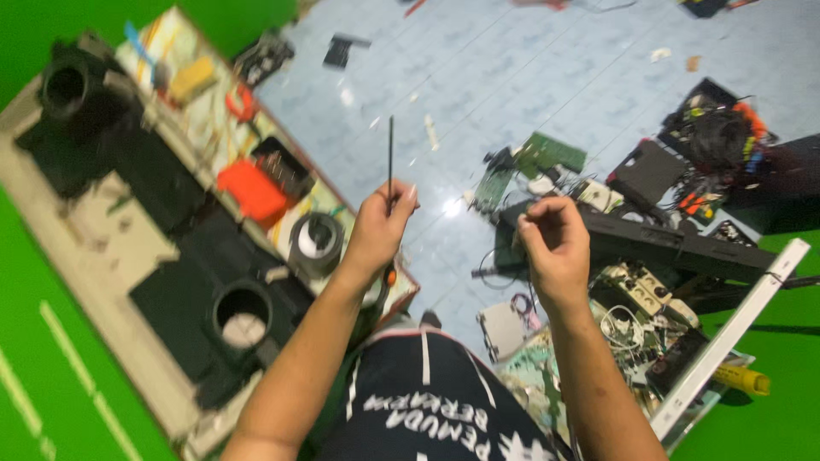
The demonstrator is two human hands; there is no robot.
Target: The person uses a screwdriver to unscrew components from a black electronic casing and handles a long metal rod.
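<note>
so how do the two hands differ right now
The left hand grips a thin dark rod that sticks straight up past its fingers; the right hand is curled with nothing clearly visible in it. The left hand hangs over the cluttered tray, the right over the circuit boards. Both are bare and raised.

- An orange-red, box-like package (250, 191) is seen at the left, on the patterned mat beside a black case of small parts.
- A flat yellow packet-like item (191, 79) is seen further up the same mat, near the green wall; its kind cannot be told through the blur.
- A yellow cylindrical tube (741, 378) is laid at the lower right, beside a long white strip.
- No signs or lit screens are seen; the labels are too blurred to be made out.
</note>
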